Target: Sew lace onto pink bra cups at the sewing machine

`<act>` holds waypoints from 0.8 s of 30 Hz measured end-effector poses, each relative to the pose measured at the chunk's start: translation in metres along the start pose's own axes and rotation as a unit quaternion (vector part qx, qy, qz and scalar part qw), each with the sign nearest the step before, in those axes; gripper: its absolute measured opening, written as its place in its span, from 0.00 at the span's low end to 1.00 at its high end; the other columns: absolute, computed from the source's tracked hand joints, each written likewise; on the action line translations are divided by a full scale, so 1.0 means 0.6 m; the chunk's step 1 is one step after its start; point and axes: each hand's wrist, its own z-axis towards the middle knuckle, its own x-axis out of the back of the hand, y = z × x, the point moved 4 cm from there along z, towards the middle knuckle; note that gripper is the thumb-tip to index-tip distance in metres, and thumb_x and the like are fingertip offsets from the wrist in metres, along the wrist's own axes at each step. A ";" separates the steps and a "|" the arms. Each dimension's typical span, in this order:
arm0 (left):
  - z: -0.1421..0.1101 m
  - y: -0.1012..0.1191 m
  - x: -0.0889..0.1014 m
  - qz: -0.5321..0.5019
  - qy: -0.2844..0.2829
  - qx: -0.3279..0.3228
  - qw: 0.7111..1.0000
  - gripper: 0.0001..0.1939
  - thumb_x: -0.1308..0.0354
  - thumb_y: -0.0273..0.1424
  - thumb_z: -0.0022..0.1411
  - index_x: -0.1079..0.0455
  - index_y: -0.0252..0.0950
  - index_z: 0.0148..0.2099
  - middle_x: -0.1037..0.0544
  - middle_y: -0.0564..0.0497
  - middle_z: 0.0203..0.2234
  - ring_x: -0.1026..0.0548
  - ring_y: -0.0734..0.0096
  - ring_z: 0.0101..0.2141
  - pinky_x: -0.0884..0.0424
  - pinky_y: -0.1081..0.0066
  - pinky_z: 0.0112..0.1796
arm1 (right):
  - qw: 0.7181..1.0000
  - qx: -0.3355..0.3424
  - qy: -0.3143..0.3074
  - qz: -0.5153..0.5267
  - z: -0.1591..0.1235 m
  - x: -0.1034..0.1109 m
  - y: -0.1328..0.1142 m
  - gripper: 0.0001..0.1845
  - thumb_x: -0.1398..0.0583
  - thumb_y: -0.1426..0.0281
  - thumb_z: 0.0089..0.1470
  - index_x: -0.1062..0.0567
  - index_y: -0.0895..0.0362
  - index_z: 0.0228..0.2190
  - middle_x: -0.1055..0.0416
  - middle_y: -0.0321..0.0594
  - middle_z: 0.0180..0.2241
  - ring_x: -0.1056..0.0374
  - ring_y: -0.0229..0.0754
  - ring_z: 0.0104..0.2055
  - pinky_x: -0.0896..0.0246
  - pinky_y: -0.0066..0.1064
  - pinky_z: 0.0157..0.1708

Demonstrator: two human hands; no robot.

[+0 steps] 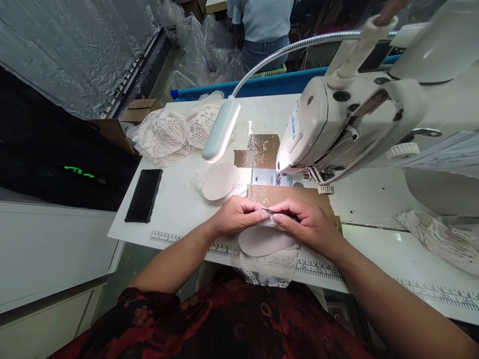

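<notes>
A white lace bra with smooth padded cups lies across the front of the sewing table. One bra cup (217,182) rests on the table left of the needle area. The other bra cup (265,241) hangs over the front edge, lace trailing below it. My left hand (239,213) pinches the fabric between the cups, thumb and fingers closed. Close against it, my right hand (305,219) grips the same stretch of fabric. A thin dark object (294,217) shows under my right fingers; it is mostly hidden, so its kind is unclear.
A white sewing machine (310,129) stands just beyond my hands, with a lamp (221,129) on a bendable neck. Lace cups (164,134) lie at back left, a black phone (143,195) at left, more lace (441,239) at right. A seated person (266,25) is behind.
</notes>
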 end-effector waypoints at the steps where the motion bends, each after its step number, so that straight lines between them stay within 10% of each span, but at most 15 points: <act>1: 0.000 0.000 0.000 -0.003 -0.002 0.006 1.000 0.17 0.39 0.41 0.56 0.26 0.28 0.31 0.29 0.51 0.23 0.34 0.78 0.25 0.38 0.76 0.27 | 1.000 -0.003 0.001 0.001 0.000 -0.001 0.001 0.12 0.43 0.61 0.56 0.23 0.52 0.38 0.24 0.39 0.35 0.29 0.43 0.36 0.34 0.34 0.36; 8: -0.006 0.009 0.008 0.017 -0.017 0.007 1.000 0.18 0.41 0.40 0.59 0.26 0.30 0.44 0.26 0.49 0.28 0.32 0.77 0.27 0.36 0.76 0.29 | 0.991 -0.054 0.086 0.086 0.004 0.009 0.025 0.18 0.42 0.57 0.54 0.29 0.55 0.42 0.25 0.41 0.34 0.29 0.43 0.33 0.33 0.34 0.32; 15: -0.052 0.049 0.069 0.268 0.166 -0.042 0.948 0.21 0.40 0.41 0.57 0.26 0.33 0.49 0.22 0.47 0.35 0.25 0.68 0.35 0.30 0.71 0.37 | 0.983 0.028 0.132 -0.123 -0.012 0.024 0.014 0.17 0.40 0.60 0.53 0.28 0.52 0.44 0.25 0.42 0.40 0.29 0.47 0.40 0.34 0.37 0.39; 20: -0.033 0.107 0.119 0.471 0.270 -0.123 0.831 0.18 0.45 0.36 0.60 0.27 0.33 0.49 0.24 0.45 0.43 0.27 0.63 0.43 0.32 0.69 0.43 | 0.930 0.204 0.005 -0.305 -0.020 -0.037 -0.016 0.17 0.47 0.73 0.55 0.26 0.50 0.44 0.25 0.41 0.43 0.29 0.43 0.35 0.39 0.31 0.30; 24: 0.015 0.104 0.151 0.538 0.224 0.017 0.813 0.24 0.40 0.33 0.51 0.30 0.33 0.51 0.30 0.41 0.52 0.33 0.51 0.52 0.35 0.61 0.48 | 0.902 0.228 -0.109 -0.351 -0.018 -0.057 -0.024 0.15 0.48 0.77 0.51 0.24 0.52 0.35 0.26 0.40 0.43 0.31 0.39 0.33 0.43 0.28 0.28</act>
